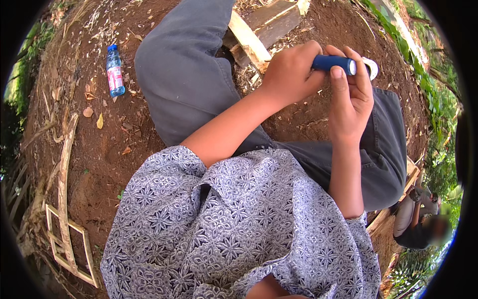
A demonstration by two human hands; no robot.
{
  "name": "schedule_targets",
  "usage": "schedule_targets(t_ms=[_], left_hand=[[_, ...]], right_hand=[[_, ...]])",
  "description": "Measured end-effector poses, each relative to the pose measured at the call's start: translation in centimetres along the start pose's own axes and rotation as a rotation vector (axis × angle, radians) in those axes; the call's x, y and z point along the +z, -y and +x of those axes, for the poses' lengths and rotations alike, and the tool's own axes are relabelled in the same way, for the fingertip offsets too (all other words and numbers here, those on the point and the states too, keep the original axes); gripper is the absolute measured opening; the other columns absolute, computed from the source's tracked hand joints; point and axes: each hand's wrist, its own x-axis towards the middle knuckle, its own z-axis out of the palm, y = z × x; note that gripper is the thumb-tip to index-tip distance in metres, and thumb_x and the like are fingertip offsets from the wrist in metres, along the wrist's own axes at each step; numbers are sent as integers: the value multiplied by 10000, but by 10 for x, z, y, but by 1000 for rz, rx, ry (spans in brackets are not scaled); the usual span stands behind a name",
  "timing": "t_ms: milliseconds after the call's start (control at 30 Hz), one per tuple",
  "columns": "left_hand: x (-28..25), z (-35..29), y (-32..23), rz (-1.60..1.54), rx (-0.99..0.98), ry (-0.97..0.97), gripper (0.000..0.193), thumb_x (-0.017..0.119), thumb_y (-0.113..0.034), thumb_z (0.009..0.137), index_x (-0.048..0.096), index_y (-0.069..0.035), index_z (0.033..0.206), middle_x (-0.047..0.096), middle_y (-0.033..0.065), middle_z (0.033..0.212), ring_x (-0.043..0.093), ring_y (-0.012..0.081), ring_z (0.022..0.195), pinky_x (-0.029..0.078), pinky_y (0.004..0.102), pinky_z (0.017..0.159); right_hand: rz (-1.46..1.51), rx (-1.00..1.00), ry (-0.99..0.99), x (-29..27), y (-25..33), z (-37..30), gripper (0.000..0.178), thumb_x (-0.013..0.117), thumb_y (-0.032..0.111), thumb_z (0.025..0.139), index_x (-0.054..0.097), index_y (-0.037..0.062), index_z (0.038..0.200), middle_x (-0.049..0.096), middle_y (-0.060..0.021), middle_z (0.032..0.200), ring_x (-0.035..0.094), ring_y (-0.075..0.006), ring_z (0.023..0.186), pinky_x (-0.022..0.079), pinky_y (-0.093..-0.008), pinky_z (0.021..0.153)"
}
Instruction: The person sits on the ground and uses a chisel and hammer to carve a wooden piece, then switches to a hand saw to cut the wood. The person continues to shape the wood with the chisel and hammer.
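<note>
"Blue tube (328,64): where is it, who's got it?"

"In front of the body, in both hands. Left hand (293,70) wrapped around one end. Right hand (352,97) pinching near the pale end, thumb one side, fingers opposite."

"Done so far?"

"Tube's off the ground, two-hand hold set. That's all I can confirm."

"Left?"

"Not yet set down or let go. Looks mid-handling. Can't tell if it's been opened; far end's hidden in the fist. White round-edged thing (373,69) behind the right fingers, can't make it out."

"Further out?"

"Grey trousers (184,70), then split wood (249,40) on the dirt. Bottle (115,72) upper left, wooden frame (91,257) lower left. Neither hand's touching those last three."
</note>
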Motion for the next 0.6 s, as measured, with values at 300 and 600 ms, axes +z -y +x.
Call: schedule_targets(t_ms=[300,600], left_hand=[[11,-6,-9,-141,-76,-124,255,709,-242,974,617,-20,889,630,4,733,565,85,653,458,277,604],[-8,3,25,-364,16,-35,591,513,-630,1019,410,-98,782,392,-32,680,344,63,558,262,251,502]], right_hand=[[52,-346,-230,-95,64,-44,499,585,129,1055,445,-14,1512,606,-115,1313,600,-115,1044,495,-267,940],[-409,234,-1119,-323,14,-310,291,630,244,1028,716,6,1170,721,-50,1002,641,-107,900,508,-274,834]])
